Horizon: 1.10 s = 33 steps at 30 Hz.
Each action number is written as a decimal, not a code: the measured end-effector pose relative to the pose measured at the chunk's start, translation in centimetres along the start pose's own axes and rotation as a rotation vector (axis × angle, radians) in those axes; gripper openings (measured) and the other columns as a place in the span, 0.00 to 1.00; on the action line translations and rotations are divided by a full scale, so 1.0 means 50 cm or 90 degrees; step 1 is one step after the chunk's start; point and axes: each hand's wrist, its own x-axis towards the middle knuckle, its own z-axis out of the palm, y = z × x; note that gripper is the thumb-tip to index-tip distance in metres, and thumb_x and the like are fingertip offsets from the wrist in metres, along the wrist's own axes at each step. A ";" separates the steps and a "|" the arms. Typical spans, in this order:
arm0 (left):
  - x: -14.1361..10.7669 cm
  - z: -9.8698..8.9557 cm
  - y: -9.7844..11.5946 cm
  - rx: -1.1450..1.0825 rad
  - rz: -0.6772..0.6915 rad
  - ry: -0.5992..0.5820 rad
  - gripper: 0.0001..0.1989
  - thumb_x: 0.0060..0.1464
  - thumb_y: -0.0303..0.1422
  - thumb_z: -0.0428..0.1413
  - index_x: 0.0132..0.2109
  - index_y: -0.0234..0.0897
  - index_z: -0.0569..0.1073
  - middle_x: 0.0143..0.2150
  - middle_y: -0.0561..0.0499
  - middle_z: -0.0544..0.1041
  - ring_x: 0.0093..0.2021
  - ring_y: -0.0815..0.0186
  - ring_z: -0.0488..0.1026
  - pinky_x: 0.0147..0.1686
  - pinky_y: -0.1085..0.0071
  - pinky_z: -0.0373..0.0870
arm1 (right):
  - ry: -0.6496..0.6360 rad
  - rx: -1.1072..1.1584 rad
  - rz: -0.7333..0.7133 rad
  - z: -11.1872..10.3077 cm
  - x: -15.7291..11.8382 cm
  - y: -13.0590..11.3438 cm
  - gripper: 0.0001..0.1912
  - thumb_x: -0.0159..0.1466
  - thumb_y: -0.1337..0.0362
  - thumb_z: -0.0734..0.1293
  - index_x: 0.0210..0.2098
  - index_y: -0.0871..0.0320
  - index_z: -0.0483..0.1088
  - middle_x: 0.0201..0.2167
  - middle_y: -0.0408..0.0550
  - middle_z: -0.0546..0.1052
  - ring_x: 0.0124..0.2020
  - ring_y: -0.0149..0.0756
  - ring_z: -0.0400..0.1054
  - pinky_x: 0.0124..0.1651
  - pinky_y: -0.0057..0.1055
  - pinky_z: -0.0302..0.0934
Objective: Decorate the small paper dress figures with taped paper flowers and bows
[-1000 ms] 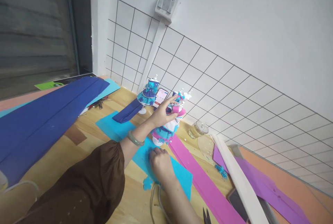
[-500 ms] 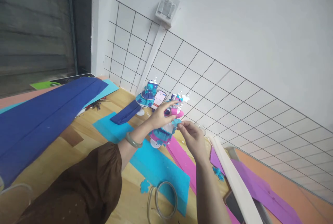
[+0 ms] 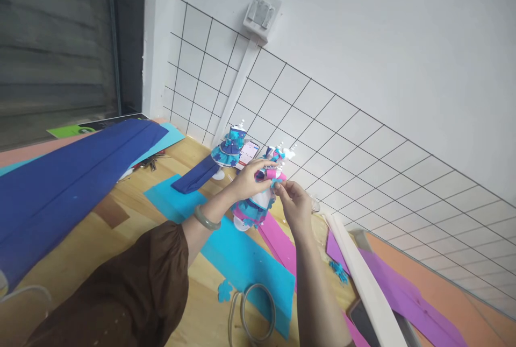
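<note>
A small dress form with a pink bodice and a white, teal and pink layered skirt (image 3: 255, 211) stands on a white base. My left hand (image 3: 250, 179) is closed around its upper part, thumb and fingers on either side of the pink bodice. At the bodice's right side, my right hand (image 3: 293, 199) pinches a small teal piece (image 3: 276, 182) against it. Left of my hands stands another little form in a blue and teal dress (image 3: 228, 149). A phone (image 3: 246, 154) leans behind, and more decorated white forms (image 3: 281, 152) show behind my left fingers.
Teal paper (image 3: 258, 263), pink strips (image 3: 278, 245) and a dark blue sheet (image 3: 76, 196) lie on the wooden table (image 3: 205, 304). A coiled cable (image 3: 258, 312) and teal flower (image 3: 224, 290) are in front. Right are purple (image 3: 407, 293) and white (image 3: 363, 282) strips.
My right hand has moved slightly left and up, bringing the teal piece from beside the skirt top onto the pink bodice. My left hand has stayed nearly still.
</note>
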 end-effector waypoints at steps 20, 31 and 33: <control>0.006 -0.018 0.000 0.017 0.032 -0.047 0.23 0.44 0.19 0.56 0.48 0.40 0.70 0.50 0.47 0.71 0.56 0.59 0.63 0.57 0.60 0.58 | 0.022 -0.025 0.007 0.011 -0.002 -0.017 0.16 0.56 0.50 0.66 0.29 0.58 0.69 0.25 0.46 0.74 0.28 0.35 0.67 0.34 0.32 0.61; 0.005 -0.015 -0.002 0.011 0.035 -0.042 0.25 0.42 0.17 0.53 0.49 0.41 0.69 0.51 0.48 0.70 0.56 0.60 0.63 0.57 0.61 0.58 | 0.074 -0.018 0.028 0.014 0.000 -0.017 0.18 0.52 0.49 0.68 0.28 0.58 0.68 0.24 0.45 0.73 0.25 0.33 0.66 0.29 0.30 0.60; 0.005 -0.015 -0.002 0.015 0.035 -0.039 0.25 0.42 0.17 0.54 0.49 0.40 0.69 0.51 0.48 0.70 0.56 0.59 0.63 0.57 0.61 0.58 | 0.071 -0.015 0.026 0.014 -0.001 -0.015 0.18 0.53 0.49 0.68 0.28 0.58 0.68 0.24 0.44 0.73 0.25 0.33 0.66 0.29 0.30 0.60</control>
